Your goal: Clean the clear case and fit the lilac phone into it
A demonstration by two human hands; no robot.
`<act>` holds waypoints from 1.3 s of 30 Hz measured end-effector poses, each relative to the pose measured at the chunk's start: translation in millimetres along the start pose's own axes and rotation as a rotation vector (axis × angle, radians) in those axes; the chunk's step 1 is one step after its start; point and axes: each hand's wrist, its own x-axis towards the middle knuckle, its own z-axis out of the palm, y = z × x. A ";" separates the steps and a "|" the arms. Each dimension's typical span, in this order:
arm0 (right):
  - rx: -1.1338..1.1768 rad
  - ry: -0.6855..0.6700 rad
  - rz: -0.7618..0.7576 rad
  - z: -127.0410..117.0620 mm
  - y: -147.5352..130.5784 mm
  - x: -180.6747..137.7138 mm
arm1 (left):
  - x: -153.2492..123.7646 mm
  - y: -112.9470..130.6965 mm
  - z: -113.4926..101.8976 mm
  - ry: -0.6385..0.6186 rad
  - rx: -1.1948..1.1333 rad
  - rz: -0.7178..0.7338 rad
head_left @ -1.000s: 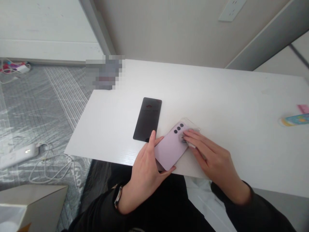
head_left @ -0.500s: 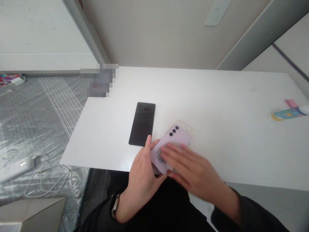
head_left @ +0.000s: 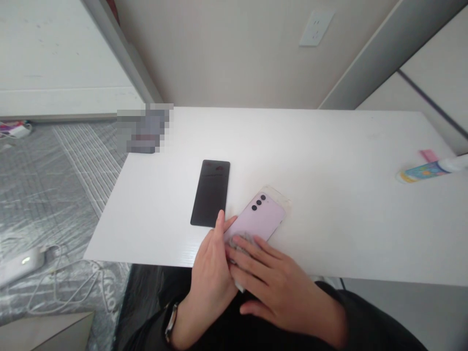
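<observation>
A lilac smartphone [head_left: 263, 217] with three camera lenses lies back side up, tilted across the table's front edge. My left hand [head_left: 214, 273] holds its lower left side, thumb and fingers along the edge. My right hand [head_left: 272, 280] presses a crumpled greyish cloth [head_left: 245, 240] flat against the lower part of the phone's back, covering that end. A clear phone case [head_left: 280, 195] shows beyond the phone's camera end. Just left of it, a black smartphone [head_left: 211, 192] rests on the table, its lower corner close to my left fingers.
The white table [head_left: 329, 156] runs along a wall with a socket [head_left: 317, 28]. A printed tube or bottle [head_left: 424, 172] and a pink piece [head_left: 428, 155] are at the far right. A blurred-out object [head_left: 148, 130] occupies the back left corner. A power strip [head_left: 22, 265] with cables lies on the floor.
My right hand has slid with the cloth from the middle of the phone's back down toward its lower end. My left hand keeps its hold. The view has shifted slightly.
</observation>
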 end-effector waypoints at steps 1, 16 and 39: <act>0.006 -0.005 -0.001 0.0 0.2 -1.2 | 0.1 -0.1 0.0 -0.002 0.002 0.001; -0.070 0.038 0.103 -1.5 2.2 -19.1 | 1.4 -2.5 -1.2 -0.034 0.079 0.049; -0.137 0.277 -0.008 -8.8 7.7 -2.3 | 7.7 9.2 -21.3 -0.039 0.254 0.261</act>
